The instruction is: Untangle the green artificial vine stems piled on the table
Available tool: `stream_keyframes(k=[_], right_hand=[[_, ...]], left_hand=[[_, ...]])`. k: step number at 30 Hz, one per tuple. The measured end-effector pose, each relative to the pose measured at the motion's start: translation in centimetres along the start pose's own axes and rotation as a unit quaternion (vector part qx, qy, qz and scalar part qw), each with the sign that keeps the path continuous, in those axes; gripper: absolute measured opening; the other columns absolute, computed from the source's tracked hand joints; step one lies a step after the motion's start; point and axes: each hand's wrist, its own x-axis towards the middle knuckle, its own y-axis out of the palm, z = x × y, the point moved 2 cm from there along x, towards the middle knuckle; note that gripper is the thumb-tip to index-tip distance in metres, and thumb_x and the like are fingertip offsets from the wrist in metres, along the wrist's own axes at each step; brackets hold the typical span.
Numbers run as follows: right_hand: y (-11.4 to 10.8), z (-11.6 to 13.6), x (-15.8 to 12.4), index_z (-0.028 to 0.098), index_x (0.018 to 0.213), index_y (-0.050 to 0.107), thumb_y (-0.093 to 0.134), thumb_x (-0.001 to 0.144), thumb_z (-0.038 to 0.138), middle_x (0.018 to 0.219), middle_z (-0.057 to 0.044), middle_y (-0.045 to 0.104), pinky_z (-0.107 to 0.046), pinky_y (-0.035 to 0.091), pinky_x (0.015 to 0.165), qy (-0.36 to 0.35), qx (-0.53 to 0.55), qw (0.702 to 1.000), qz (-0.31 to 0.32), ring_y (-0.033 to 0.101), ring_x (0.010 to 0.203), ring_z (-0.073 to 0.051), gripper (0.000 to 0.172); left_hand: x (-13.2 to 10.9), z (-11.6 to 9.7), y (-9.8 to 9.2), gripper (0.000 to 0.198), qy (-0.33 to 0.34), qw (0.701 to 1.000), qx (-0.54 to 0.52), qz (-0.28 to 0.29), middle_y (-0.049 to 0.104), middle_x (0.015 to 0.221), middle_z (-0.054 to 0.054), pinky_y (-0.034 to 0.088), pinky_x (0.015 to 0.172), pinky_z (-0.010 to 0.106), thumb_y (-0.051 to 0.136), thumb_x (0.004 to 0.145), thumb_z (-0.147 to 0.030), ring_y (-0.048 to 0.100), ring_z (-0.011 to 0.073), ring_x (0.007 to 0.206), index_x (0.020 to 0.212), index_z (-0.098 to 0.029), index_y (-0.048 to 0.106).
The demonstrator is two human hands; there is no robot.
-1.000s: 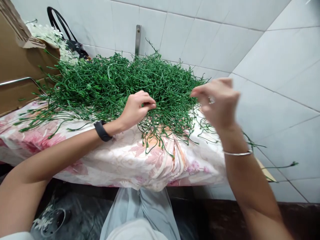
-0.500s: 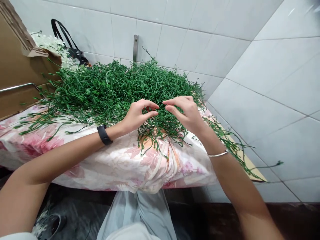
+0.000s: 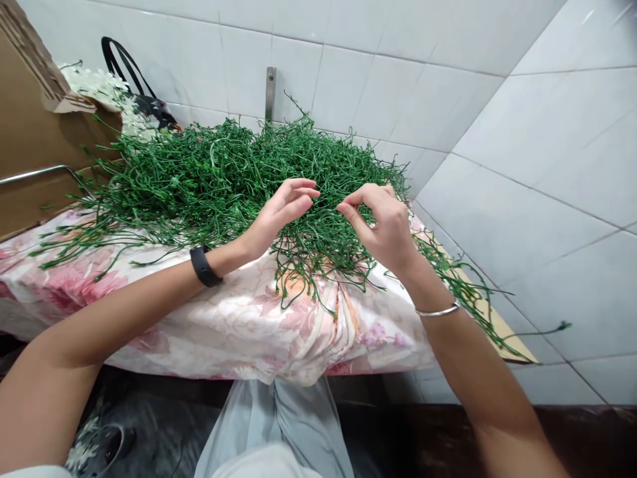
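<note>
Head camera view: two hands, one main pile, one table. One pile of green stems (image 3: 239,166) lies along the cloth-covered table (image 3: 209,325), against the tiled wall (image 3: 343,73); its individual stems overlap too densely to count. A smaller group of stems rests on one pale board (image 3: 497,325) at right.

Left hand (image 3: 281,211): positioned above the front of the pile; grip parted, thumb apart from fingers. One black wristband (image 3: 205,267) is fitted.

Right hand (image 3: 385,229): positioned above the pile's right portion, near the left hand but apart from it; grip closed, thumb and forefinger tips pinched together. Whether a thin item sits between them cannot be told. One silver bangle (image 3: 438,312) is fitted.

Rear left: one cardboard box (image 3: 54,156), one cluster of white flowers (image 3: 97,87), one black bag (image 3: 160,114). Behind the pile: one upright metal strip (image 3: 270,96).
</note>
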Motion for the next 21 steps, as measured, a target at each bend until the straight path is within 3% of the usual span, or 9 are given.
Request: stream_keyframes(k=[2,7,10,17,21], right_hand=[[-0.08,0.12,-0.01,0.020,0.075,0.050,0.047,0.086,0.031,0.071,-0.002,0.057,-0.030,0.038,0.072,0.018,0.027,0.999,-0.020,0.053,0.070,-0.014,0.016],[0.22,-0.05,-0.10,0.019,0.076,0.048,0.045,0.087,0.028,0.075,-0.002,0.057,-0.030,0.040,0.072,0.034,0.079,0.996,-0.039,0.053,0.073,-0.013,0.014],[0.36,-0.29,-0.15,0.019,0.076,0.049,0.045,0.087,0.027,0.076,-0.003,0.056,-0.031,0.040,0.072,0.038,0.084,0.995,-0.043,0.053,0.073,-0.013,0.014],[-0.08,0.41,-0.17,0.021,0.093,0.053,0.049,0.085,0.031,0.092,-0.006,0.058,-0.036,0.042,0.079,0.026,0.048,0.996,-0.077,0.054,0.091,-0.018,0.013],[0.40,0.51,-0.16,0.022,0.084,0.058,0.053,0.083,0.033,0.085,-0.003,0.061,-0.037,0.038,0.081,-0.002,-0.011,0.999,-0.033,0.056,0.087,-0.018,0.012]], left_hand=[[0.20,-0.16,-0.15,0.045,-0.024,1.000,0.004,-0.006,0.063,0.104,0.006,0.041,0.089,0.029,0.033,0.087,-0.051,0.057,0.0133,0.099,0.107,-0.018,0.054],[0.06,-0.67,-0.28,0.031,-0.063,0.995,0.072,0.041,0.067,0.085,0.004,0.043,0.080,0.026,0.062,0.073,-0.043,0.058,0.0125,0.082,0.084,-0.014,0.065],[-0.06,-0.66,-0.33,0.027,-0.064,0.994,0.075,0.048,0.066,0.080,0.004,0.043,0.076,0.026,0.067,0.068,-0.039,0.057,0.0121,0.077,0.078,-0.014,0.066],[0.15,-0.59,-0.75,0.022,-0.067,0.995,0.067,-0.008,0.061,0.072,0.001,0.042,0.069,0.024,0.064,0.071,-0.035,0.053,0.0092,0.069,0.069,-0.013,0.061],[0.11,-0.50,-0.69,0.019,-0.068,0.996,0.059,-0.014,0.060,0.072,0.001,0.041,0.069,0.023,0.064,0.070,-0.032,0.053,0.0086,0.068,0.069,-0.013,0.060]])
